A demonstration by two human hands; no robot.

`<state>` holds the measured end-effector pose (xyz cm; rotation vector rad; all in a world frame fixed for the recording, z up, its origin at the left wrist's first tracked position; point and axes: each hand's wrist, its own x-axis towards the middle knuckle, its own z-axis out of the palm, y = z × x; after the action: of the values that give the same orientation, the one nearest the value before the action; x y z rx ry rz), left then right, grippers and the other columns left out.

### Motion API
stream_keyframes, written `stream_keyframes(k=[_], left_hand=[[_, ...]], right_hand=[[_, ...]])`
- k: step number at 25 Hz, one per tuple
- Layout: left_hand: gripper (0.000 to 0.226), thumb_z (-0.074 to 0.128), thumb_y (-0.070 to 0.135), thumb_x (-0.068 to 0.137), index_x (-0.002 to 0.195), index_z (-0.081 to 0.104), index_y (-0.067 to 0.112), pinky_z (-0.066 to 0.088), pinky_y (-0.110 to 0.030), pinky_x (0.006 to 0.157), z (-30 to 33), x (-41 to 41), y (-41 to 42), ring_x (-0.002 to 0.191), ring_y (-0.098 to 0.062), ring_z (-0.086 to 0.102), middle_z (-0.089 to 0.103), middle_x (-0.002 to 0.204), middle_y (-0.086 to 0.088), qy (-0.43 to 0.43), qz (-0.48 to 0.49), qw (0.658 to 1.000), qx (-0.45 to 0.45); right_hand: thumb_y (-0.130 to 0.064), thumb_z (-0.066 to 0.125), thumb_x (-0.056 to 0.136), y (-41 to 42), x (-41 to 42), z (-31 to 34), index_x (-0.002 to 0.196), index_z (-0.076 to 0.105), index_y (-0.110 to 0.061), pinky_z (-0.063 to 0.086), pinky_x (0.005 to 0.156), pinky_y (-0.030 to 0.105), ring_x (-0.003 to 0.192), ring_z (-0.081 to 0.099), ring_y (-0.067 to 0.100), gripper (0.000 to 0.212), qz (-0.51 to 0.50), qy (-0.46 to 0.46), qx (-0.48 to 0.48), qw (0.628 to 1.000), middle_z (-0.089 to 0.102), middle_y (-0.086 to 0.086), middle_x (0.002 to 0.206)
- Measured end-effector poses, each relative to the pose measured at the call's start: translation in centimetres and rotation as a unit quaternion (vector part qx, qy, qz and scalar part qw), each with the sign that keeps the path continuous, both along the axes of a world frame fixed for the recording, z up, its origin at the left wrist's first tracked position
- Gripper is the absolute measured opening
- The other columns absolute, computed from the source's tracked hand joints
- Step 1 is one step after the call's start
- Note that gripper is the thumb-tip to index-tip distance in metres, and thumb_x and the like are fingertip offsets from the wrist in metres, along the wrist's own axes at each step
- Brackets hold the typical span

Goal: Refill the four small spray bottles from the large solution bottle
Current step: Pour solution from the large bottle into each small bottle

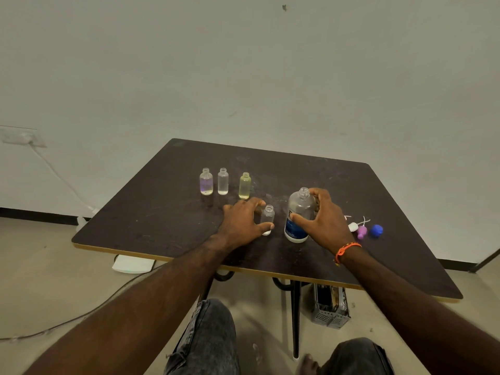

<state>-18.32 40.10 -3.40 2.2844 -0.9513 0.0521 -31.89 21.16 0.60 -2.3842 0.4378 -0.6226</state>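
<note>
The large solution bottle (299, 215), clear with a blue label and no cap, stands upright near the front of the dark table (167, 209). My right hand (324, 220) is wrapped around it. Just left of it stands a small clear spray bottle (267, 216) with an open neck, held at its base between the thumb and fingers of my left hand (243, 223). Three more uncapped small bottles stand in a row further back: a purple-tinted bottle (206, 182), a clear bottle (223, 182) and a yellow-tinted bottle (244, 186).
Removed spray tops lie at the right of the table: a white top (352, 226), a purple top (362, 231) and a blue cap (376, 230). Under the table are its metal legs, a grey crate (330, 307) and my knees. A cable runs across the floor at the left.
</note>
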Motion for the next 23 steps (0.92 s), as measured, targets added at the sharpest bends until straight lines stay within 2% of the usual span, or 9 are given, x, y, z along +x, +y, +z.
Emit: stream_keyframes(k=[4, 6, 8, 11, 13, 19, 23], left_hand=[[0.086, 0.077, 0.066, 0.080, 0.151, 0.044, 0.031, 0.019, -0.038, 0.112, 2.6, -0.2, 0.3, 0.144, -0.017, 0.036, 0.049, 0.150, 0.001, -0.085, -0.048, 0.995, 0.003], [0.091, 0.075, 0.068, 0.081, 0.155, 0.040, 0.028, 0.016, -0.041, 0.116, 4.6, -0.6, -0.8, 0.147, -0.020, 0.032, 0.045, 0.154, -0.004, -0.139, -0.091, 0.984, 0.057], [0.089, 0.073, 0.066, 0.083, 0.155, 0.041, 0.025, 0.016, -0.043, 0.116, 5.8, -1.0, -2.6, 0.144, -0.021, 0.038, 0.051, 0.149, -0.006, -0.174, -0.118, 0.971, 0.109], [0.085, 0.071, 0.063, 0.086, 0.155, 0.040, 0.023, 0.022, -0.043, 0.109, 6.3, -1.3, -4.9, 0.129, -0.021, 0.052, 0.063, 0.134, -0.005, -0.169, -0.128, 0.967, 0.138], [0.083, 0.071, 0.059, 0.088, 0.156, 0.038, 0.025, 0.022, -0.042, 0.108, 6.6, -1.1, -5.7, 0.125, -0.021, 0.054, 0.065, 0.129, -0.004, -0.150, -0.136, 0.970, 0.132], [0.073, 0.067, 0.049, 0.097, 0.158, 0.034, 0.024, 0.022, -0.043, 0.106, 9.2, 0.1, -10.3, 0.128, -0.019, 0.050, 0.066, 0.127, 0.002, -0.120, -0.143, 0.977, 0.101], [0.077, 0.062, 0.029, 0.099, 0.164, 0.020, 0.020, 0.021, -0.047, 0.109, 9.1, 2.0, -14.8, 0.141, -0.023, 0.041, 0.061, 0.140, -0.002, -0.092, -0.168, 0.970, 0.152]], right_hand=[[-0.040, 0.081, 0.078, -0.4, -0.5, -0.2, 0.138, 0.042, -0.027, 0.053, 0.096, 0.032, 0.116, 0.059, 0.019, 0.073, 0.007, -0.013, 0.017, 1.000, 0.058, -0.001, 0.136], [-0.040, 0.079, 0.081, -0.6, -0.8, -0.2, 0.142, 0.042, -0.027, 0.052, 0.101, 0.038, 0.121, 0.058, 0.019, 0.073, 0.015, -0.010, 0.025, 1.000, 0.056, -0.001, 0.140], [-0.038, 0.079, 0.081, -0.6, -1.0, 0.0, 0.143, 0.042, -0.030, 0.052, 0.101, 0.039, 0.120, 0.058, 0.018, 0.072, 0.026, -0.010, 0.039, 0.999, 0.057, -0.002, 0.139], [-0.036, 0.081, 0.080, -0.7, -1.1, 0.3, 0.142, 0.044, -0.030, 0.054, 0.099, 0.038, 0.115, 0.061, 0.018, 0.072, 0.021, -0.022, 0.054, 0.998, 0.061, -0.001, 0.134], [-0.036, 0.082, 0.079, -1.0, -1.0, 0.8, 0.141, 0.046, -0.026, 0.054, 0.097, 0.037, 0.113, 0.062, 0.017, 0.072, 0.013, -0.029, 0.054, 0.998, 0.063, -0.001, 0.130], [-0.039, 0.086, 0.074, -5.7, 0.9, 3.9, 0.138, 0.051, -0.026, 0.053, 0.098, 0.037, 0.113, 0.063, 0.018, 0.074, -0.016, -0.026, 0.025, 0.999, 0.065, -0.001, 0.130], [-0.031, 0.085, 0.076, -9.9, 2.8, 4.5, 0.142, 0.049, -0.022, 0.050, 0.099, 0.033, 0.117, 0.061, 0.020, 0.075, -0.037, 0.004, 0.038, 0.999, 0.062, 0.002, 0.135]])
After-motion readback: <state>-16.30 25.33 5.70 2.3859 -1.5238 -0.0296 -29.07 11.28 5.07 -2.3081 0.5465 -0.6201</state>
